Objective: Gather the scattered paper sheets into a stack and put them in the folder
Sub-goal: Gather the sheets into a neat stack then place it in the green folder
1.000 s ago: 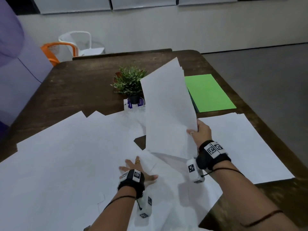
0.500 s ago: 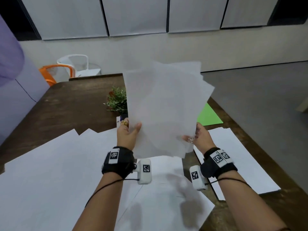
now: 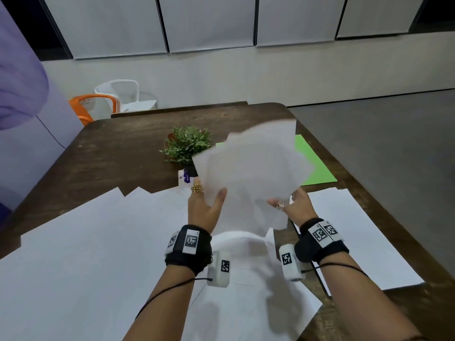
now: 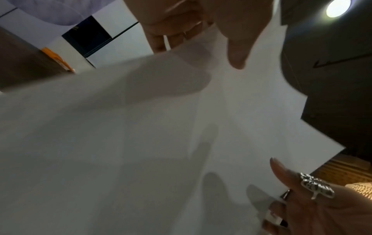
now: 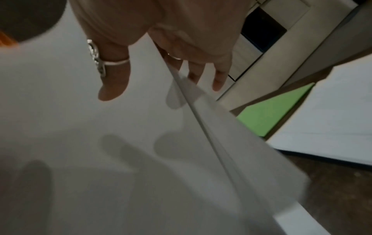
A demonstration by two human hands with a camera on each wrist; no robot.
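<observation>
Dark wood fills the frame: a desk (image 3: 118, 153) set before pale wall panels, strewn with loose white sheets (image 3: 86, 242), a small potted plant (image 3: 187, 146) standing toward its far end. Above the scatter, a person lifts a fanned, uneven bundle of paper (image 3: 248, 178), the left hand (image 3: 204, 205) pinching its lower left edge with thumb on the near face, the right hand (image 3: 295, 207) clamping the lower right edge, thumb in front and fingers behind. The bundle stands tilted, corners splayed, its long axis running up and away from the wrists. Beyond it, ahead and to the right, lies the green folder (image 3: 312, 166), flat on the desk, partly hidden by the raised paper, its length angled toward the far right corner. The right hand is the nearer to it. More sheets (image 3: 357, 232) remain ungathered beside that hand, so squaring the bundle likely comes before any reach for the folder.
</observation>
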